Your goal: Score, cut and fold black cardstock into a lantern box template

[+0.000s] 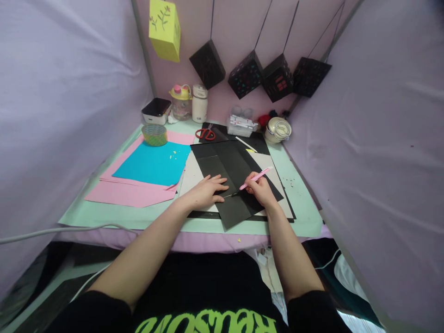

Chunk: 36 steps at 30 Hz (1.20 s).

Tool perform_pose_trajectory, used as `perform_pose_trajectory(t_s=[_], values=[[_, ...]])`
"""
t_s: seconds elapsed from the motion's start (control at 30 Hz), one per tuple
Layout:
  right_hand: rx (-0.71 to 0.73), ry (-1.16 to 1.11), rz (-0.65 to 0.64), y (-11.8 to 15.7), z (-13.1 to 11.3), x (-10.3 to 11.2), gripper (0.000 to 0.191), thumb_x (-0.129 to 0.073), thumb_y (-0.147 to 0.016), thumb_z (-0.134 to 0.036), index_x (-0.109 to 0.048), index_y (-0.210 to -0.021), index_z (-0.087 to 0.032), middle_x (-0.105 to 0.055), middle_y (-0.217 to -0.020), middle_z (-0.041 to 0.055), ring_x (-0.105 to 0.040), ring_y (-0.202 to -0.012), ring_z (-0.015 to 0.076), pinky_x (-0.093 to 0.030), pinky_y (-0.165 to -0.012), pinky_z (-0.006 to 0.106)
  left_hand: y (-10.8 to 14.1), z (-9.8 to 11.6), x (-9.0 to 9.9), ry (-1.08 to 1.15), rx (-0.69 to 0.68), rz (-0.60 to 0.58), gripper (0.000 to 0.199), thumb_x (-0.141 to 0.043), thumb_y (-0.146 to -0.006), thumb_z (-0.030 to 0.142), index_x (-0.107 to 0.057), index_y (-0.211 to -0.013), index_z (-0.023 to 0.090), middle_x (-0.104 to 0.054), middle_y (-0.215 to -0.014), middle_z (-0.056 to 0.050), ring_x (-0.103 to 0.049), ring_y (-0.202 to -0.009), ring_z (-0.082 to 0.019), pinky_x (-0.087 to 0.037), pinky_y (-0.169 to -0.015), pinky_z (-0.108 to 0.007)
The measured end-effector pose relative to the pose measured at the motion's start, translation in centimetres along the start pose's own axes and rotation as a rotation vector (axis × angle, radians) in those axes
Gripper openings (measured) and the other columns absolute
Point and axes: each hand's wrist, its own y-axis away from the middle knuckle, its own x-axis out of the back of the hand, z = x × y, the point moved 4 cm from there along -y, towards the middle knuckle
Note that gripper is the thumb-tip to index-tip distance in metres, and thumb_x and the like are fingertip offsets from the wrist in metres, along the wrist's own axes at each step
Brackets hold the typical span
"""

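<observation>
Directly beneath the outspread left hand [207, 191] and the right hand [259, 189] pinching a pink tool [258, 176] lies black paper [233, 169].

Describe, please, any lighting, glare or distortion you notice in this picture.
Head view: soft, fairly even light; head view: dull grey sheen on the black paper under the left hand; head view: wide-angle stretching toward the edges; head view: print on the white bottle too small to read.
</observation>
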Motion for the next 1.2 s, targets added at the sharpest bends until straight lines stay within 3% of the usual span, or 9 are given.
perform_pose_trajectory(t_s=[0.67,1.2], values=[[0.099,0.189,-0.069,-0.02,-0.53,0.05,0.015,-0.061,-0.079,-0.031,-0.052,-0.072,-0.021,-0.055,-0.058,-0.0041,-0.047,-0.053,0.0115,-0.036,-0.053,0.025,-0.13,-0.25,-0.18,-0.007,0.012,-0.03,0.048,-0.058,-0.088,0.038,-0.053,-0.135,0.027,-0.032,-0.154,-0.004,-0.02,-0.146,-0.025,-0.012,-0.117,-0.051],[0.07,0.193,-0.059,-0.43,-0.36,0.18,0.016,-0.059,-0.079,-0.031,-0.05,-0.07,-0.021,-0.052,-0.055,-0.0053,-0.045,-0.051,0.0115,-0.034,-0.053,0.026,-0.14,-0.16,-0.08,-0.016,0.018,-0.048,0.05,-0.058,-0.088,0.037,-0.052,-0.136,0.026,-0.031,-0.155,-0.005,-0.019,-0.146,-0.025,-0.012,-0.117,-0.051]])
